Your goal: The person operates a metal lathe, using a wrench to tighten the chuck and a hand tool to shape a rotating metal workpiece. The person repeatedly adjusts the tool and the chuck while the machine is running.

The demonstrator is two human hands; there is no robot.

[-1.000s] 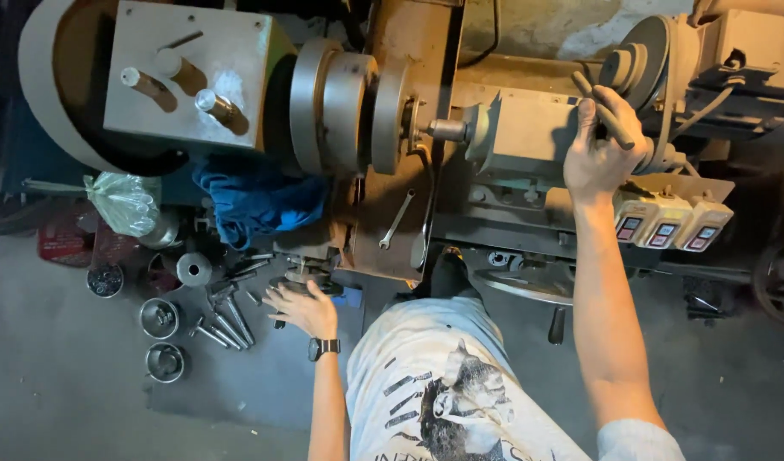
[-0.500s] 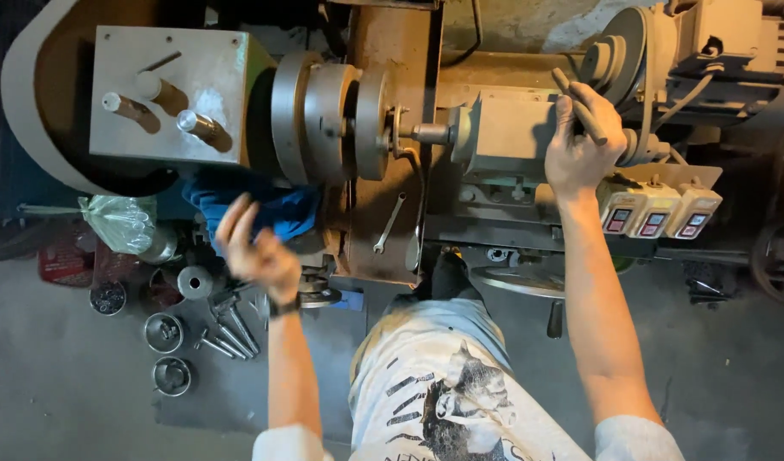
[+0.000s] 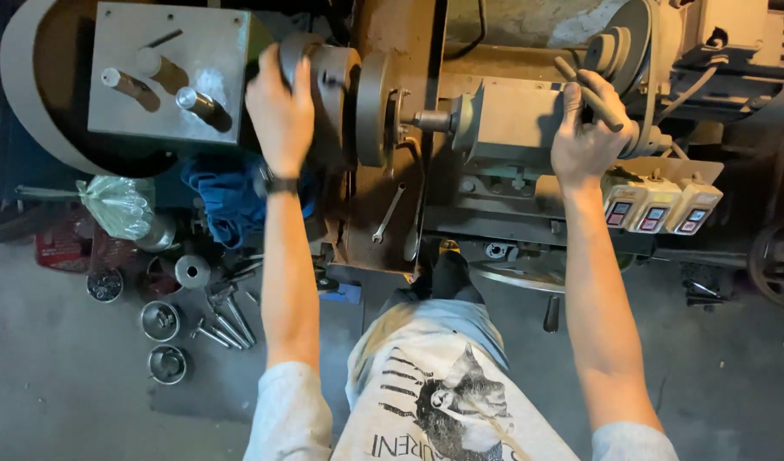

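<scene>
I see my left hand (image 3: 281, 107) laid flat, fingers spread, over the round metal chuck (image 3: 324, 94) of the lathe (image 3: 494, 128), just right of the grey gearbox housing (image 3: 166, 72). My right hand (image 3: 584, 141) is curled tight around a dark lever handle (image 3: 590, 96) above three switch boxes (image 3: 657, 205). A blue rag (image 3: 225, 201) lies below the chuck.

The left hand (image 3: 281, 111) lies on the round metal drum (image 3: 324, 94). A grey box (image 3: 166, 77) with pegs blocks the way just left of its fingers. Right of them stands a disc (image 3: 373, 111), with a narrow gap between.
</scene>
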